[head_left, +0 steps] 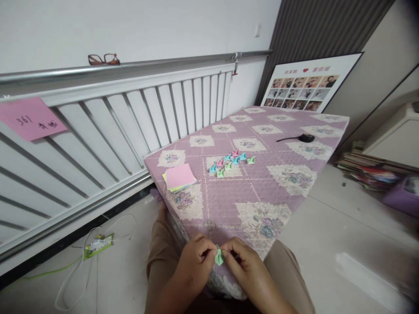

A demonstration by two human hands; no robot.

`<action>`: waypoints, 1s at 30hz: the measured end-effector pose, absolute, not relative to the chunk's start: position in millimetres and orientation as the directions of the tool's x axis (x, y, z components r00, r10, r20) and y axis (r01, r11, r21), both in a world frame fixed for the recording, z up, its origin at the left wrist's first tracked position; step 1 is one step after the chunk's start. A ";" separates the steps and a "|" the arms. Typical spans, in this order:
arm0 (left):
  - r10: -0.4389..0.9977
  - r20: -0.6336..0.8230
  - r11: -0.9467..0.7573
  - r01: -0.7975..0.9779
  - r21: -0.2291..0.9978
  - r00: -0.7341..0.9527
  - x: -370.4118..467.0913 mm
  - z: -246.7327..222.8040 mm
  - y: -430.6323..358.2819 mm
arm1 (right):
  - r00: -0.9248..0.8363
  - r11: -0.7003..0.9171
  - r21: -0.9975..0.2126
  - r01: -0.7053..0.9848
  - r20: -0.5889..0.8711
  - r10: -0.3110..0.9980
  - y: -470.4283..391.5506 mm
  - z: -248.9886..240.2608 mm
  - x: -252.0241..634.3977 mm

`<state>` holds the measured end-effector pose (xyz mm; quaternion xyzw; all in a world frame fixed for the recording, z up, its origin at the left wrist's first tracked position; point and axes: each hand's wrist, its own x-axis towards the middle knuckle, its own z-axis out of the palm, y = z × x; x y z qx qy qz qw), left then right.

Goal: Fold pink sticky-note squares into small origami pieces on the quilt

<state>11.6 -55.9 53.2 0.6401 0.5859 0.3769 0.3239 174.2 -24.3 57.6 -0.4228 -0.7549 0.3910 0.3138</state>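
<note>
A small piece of folded light green paper is held between my two hands at the near edge of the table. My left hand pinches its left side between thumb and forefinger. On its right side, my right hand grips it the same way. Farther up the table stand several small folded paper pieces in pink, blue and green, including a green one at the right end. Left of them lies a stack of square paper sheets, pink on top with yellow and other colours showing beneath.
The table wears a purple floral cloth. A black ladle-like spoon lies toward its far right. A white radiator runs along the left, with glasses on the pipe above and a pink note. A power strip with cables lies on the floor.
</note>
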 end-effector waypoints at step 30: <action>0.979 -0.075 0.102 0.140 0.985 -0.188 12.3 -9.1 -39.3 | -0.180 -0.137 -0.984 0.116 -0.157 0.971 -9.3 6.3 192.5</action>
